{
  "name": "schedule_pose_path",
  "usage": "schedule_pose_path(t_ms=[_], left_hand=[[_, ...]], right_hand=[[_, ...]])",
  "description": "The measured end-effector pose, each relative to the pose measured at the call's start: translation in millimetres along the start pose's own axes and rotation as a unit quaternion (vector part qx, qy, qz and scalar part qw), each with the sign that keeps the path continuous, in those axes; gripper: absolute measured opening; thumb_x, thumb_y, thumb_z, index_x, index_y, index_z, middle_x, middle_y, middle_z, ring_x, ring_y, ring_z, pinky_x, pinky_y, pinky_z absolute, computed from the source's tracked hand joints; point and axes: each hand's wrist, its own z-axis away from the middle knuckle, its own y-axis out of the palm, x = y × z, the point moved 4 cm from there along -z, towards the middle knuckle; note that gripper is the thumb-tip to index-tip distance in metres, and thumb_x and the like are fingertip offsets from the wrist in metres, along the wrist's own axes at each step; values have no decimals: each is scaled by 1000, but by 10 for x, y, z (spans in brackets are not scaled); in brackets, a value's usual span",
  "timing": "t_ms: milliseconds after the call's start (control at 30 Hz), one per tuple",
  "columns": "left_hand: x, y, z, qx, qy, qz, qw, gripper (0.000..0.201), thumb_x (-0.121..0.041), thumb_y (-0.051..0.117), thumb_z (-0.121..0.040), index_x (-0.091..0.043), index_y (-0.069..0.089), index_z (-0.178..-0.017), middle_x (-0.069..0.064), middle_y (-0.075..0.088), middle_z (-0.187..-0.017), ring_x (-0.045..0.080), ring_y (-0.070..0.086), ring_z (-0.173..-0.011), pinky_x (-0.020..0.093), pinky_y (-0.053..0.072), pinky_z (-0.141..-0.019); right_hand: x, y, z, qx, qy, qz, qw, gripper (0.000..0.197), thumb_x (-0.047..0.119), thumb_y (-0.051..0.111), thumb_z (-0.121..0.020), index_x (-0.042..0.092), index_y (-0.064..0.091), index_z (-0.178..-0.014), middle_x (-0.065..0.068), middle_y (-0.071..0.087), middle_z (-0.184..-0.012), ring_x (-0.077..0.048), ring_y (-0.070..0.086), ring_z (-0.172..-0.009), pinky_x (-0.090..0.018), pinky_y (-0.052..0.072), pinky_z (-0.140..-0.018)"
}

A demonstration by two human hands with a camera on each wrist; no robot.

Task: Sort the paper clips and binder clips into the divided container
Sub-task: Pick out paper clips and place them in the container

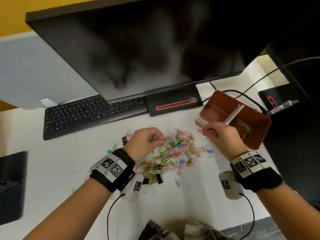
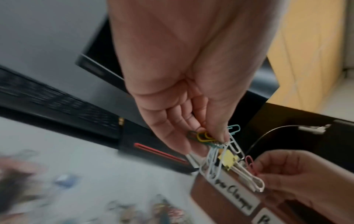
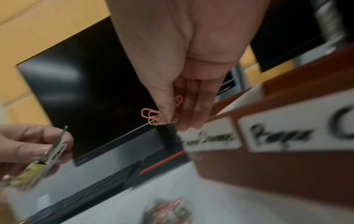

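Observation:
A loose pile of coloured paper clips and binder clips (image 1: 174,153) lies on the white desk. My left hand (image 1: 158,138) hovers over its left side and pinches a tangle of paper clips (image 2: 205,138); a yellow binder clip (image 2: 228,159) dangles from the tangle. My right hand (image 1: 210,131) pinches a few pink and yellow paper clips (image 3: 153,117) just in front of the brown divided container (image 1: 218,101). Its white divider (image 1: 234,115) splits it in two, and the right compartment holds several paper clips (image 1: 242,126). White handwritten labels (image 3: 298,133) are on its front wall.
A black keyboard (image 1: 90,115) and a monitor (image 1: 138,49) on its base (image 1: 173,103) stand behind the pile. Cables (image 1: 242,94) run behind the container. Stray clips lie around: a blue binder clip (image 1: 210,152), black binder clips (image 1: 124,140), a silver paper clip (image 1: 177,182).

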Motion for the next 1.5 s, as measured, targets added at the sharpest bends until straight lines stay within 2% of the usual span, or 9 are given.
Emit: schedule_pose_path(t_ms=[300,500,633,733,900,1067,1200,1300,1500], left_hand=[[-1152,909,-878,62,52,102,992,14,-16,72,-77,-23,62,-71,-8,60,-65,10,60,-61,28,55,-64],[-1504,1351,-1177,59,52,132,988,7,-11,67,-82,-16,62,-80,-2,64,-72,1,59,-56,12,49,-52],[-1519,1517,-1334,4,26,134,991,5,-13,66,-83,-10,64,-87,-3,62,-73,9,62,-62,12,50,-55],[-1477,1527,-1377,-35,24,115,992,4,-15,67,-83,-14,64,-85,-7,62,-71,-2,61,-57,5,44,-51],[-1363,1530,-1433,-30,2,121,992,12,-16,68,-81,-24,61,-76,-3,65,-72,15,67,-65,31,58,-67],[-1364,1517,-1443,-34,7,110,993,12,-17,67,-82,-23,60,-76,-4,64,-72,11,64,-61,18,48,-58],[-1378,1557,-1422,-14,10,140,990,14,-17,67,-82,-25,58,-75,-6,61,-70,11,62,-62,28,54,-67],[-1362,1533,-1387,-3,20,152,988,17,-14,67,-81,-26,58,-74,-6,59,-70,11,61,-64,35,57,-72],[-1338,1478,-1324,18,38,103,994,9,-16,67,-82,-20,63,-90,-4,63,-88,12,62,-80,26,54,-74]], right_hand=[[-993,-750,202,-107,153,-35,982,7,16,67,-83,18,65,-89,-1,66,-88,-14,62,-77,-24,49,-70],[-1143,-737,158,-109,153,-40,981,20,16,56,-90,11,64,-107,-10,68,-103,-22,65,-89,-38,55,-83],[-1112,-669,226,-115,161,-218,956,21,28,43,-96,32,56,-111,-1,67,-104,-16,67,-92,-37,57,-79],[-1034,-566,243,-90,173,-300,934,20,33,58,-89,35,53,-108,3,68,-91,-12,69,-80,-34,59,-71],[-1060,-528,193,-94,185,-321,924,16,12,63,-85,24,62,-95,3,69,-79,-9,69,-70,-37,60,-74],[-1179,-534,207,-101,178,-277,939,11,9,62,-85,16,65,-93,2,70,-82,-9,70,-75,-36,61,-73],[-1229,-532,237,-118,184,-291,931,16,11,60,-86,26,58,-85,1,70,-90,-11,70,-86,-39,61,-73],[-1216,-533,222,-113,180,-310,927,7,11,56,-89,18,54,-91,-2,70,-90,-12,71,-83,-39,61,-72],[-1141,-517,171,-98,168,-330,924,4,18,51,-93,19,50,-89,-6,71,-85,-17,71,-74,-38,59,-64]])
